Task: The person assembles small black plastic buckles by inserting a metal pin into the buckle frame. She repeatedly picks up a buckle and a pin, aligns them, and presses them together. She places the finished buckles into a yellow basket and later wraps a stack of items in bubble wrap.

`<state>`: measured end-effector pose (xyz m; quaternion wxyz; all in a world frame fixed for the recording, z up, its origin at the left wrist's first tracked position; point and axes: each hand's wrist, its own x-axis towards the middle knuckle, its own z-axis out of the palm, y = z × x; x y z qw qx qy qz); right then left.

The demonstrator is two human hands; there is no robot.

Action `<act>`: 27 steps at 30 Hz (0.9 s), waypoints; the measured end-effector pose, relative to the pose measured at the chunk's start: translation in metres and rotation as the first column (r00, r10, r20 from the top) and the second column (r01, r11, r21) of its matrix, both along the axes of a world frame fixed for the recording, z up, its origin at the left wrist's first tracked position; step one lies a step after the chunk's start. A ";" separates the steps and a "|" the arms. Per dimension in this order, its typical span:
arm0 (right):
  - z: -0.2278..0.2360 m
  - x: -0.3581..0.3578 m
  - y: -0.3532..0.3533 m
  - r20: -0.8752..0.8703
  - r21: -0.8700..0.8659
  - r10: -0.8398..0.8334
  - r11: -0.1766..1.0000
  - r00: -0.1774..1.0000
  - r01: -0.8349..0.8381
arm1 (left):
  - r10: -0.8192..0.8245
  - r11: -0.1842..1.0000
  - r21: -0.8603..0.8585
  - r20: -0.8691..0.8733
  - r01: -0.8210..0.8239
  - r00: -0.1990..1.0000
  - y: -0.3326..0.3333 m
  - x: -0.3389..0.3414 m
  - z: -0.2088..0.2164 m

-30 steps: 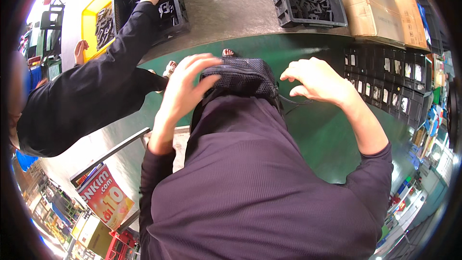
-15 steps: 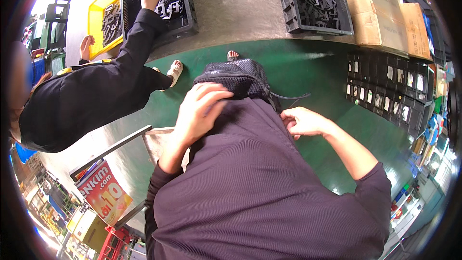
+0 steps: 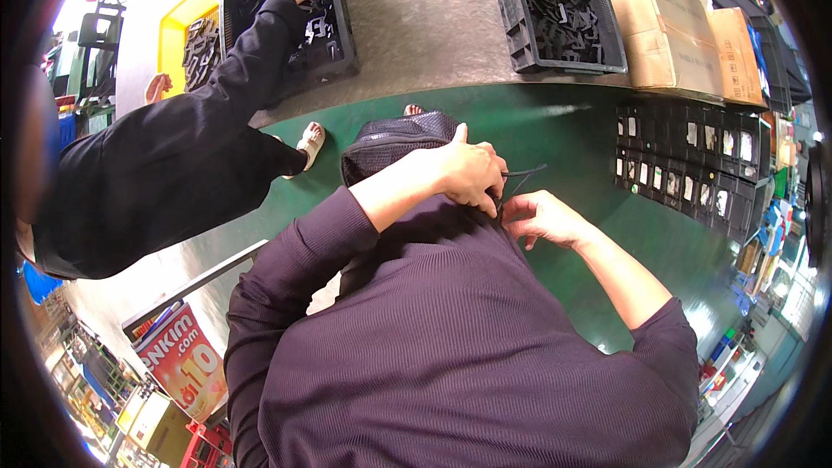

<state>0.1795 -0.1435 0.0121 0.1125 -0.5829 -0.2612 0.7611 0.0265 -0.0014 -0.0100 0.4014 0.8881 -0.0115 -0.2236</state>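
A black mesh-textured waist bag [image 3: 388, 149] sits at the front of my waist, over my dark ribbed top [image 3: 468, 329]. My left hand [image 3: 472, 172] reaches across the bag to its right end, fingers bent and pointing down. Close beside it, my right hand [image 3: 539, 215] is at my right side with thumb and fingers pinched together. The hands nearly meet there, and what they grip is hidden between the fingers. A thin black cord [image 3: 527, 172] sticks out to the right just beyond them.
Across the table [image 3: 416, 17] stand a black crate [image 3: 347, 56] and yellow crate [image 3: 178, 16] of dark parts, another black crate [image 3: 520, 48] and cardboard boxes [image 3: 667, 35]. A co-worker [image 3: 165, 173] reaches into the left black crate. Black bins [image 3: 685, 156] stand at right, a framed poster [image 3: 186, 360] lower left.
My left hand has moved right, from the bag's left part to its right end beside my right hand. My right hand has barely shifted. The co-worker's hand has moved right over the crate.
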 end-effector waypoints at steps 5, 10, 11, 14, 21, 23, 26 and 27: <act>0.007 0.000 0.003 0.058 0.064 -0.116 0.992 0.991 0.113 | -0.051 0.998 -0.022 -0.013 0.050 0.999 0.006 0.002 0.011; 0.018 -0.016 0.006 0.216 0.174 -0.109 0.982 0.970 0.072 | -0.062 0.998 0.004 -0.036 0.062 0.997 0.006 0.001 0.011; 0.015 -0.017 0.005 0.217 0.186 -0.120 0.979 0.969 0.080 | -0.055 0.998 0.013 -0.030 0.056 0.998 0.004 0.001 0.007; 0.014 -0.019 0.005 0.251 0.197 -0.112 0.978 0.961 0.063 | -0.046 0.999 0.020 -0.026 0.046 0.999 0.003 0.000 0.007; 0.017 -0.038 0.003 0.515 0.475 -0.048 0.847 0.856 -0.238 | -0.058 0.998 -0.006 -0.121 0.058 0.991 0.005 0.000 0.016; 0.010 -0.045 0.001 0.584 0.521 -0.061 0.793 0.810 -0.316 | -0.069 0.998 0.001 -0.138 0.070 0.988 0.004 0.000 0.013; 0.007 -0.049 -0.002 0.609 0.574 -0.112 0.745 0.785 -0.340 | -0.069 0.997 0.022 -0.171 0.074 0.983 0.003 0.004 0.013; 0.007 -0.048 -0.003 0.612 0.570 -0.108 0.747 0.783 -0.343 | -0.069 0.997 0.031 -0.184 0.076 0.980 0.003 0.004 0.013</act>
